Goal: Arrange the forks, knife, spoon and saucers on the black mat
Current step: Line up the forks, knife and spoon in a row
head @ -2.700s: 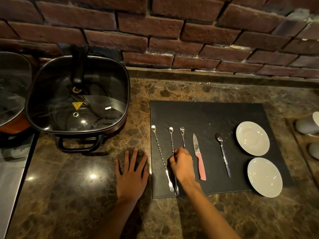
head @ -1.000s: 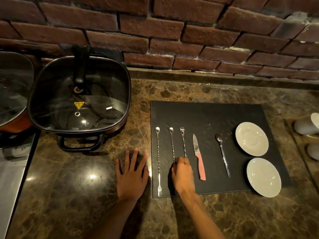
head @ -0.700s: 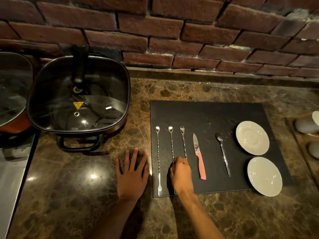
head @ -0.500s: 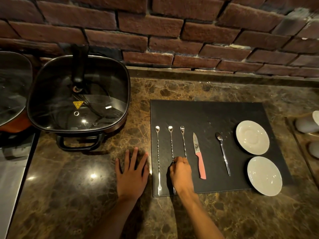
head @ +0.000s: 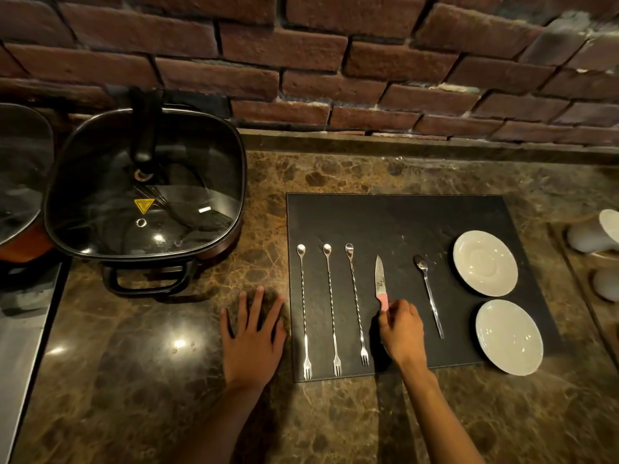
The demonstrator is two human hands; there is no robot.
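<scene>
Right hand [head: 400,331] fingers pinched on the pink-handled steel knife [head: 380,279], lying on the black rectangular mat [head: 402,222] between three long twisted forks and the spoon [head: 428,293]. Left hand [head: 253,336] flat on the brown marble table [head: 134,380], fingers spread, just left of mat.

right hand [head: 400,331] off forks [head: 330,306], now gripping knife [head: 380,279]

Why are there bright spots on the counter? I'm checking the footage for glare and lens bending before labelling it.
Head view: dim warm light; small ceiling-light reflections glare on the polished stone counter and glass lid; the wide-angle lens bows the brick wall; cutlery on the black mat stays sharp.
</scene>
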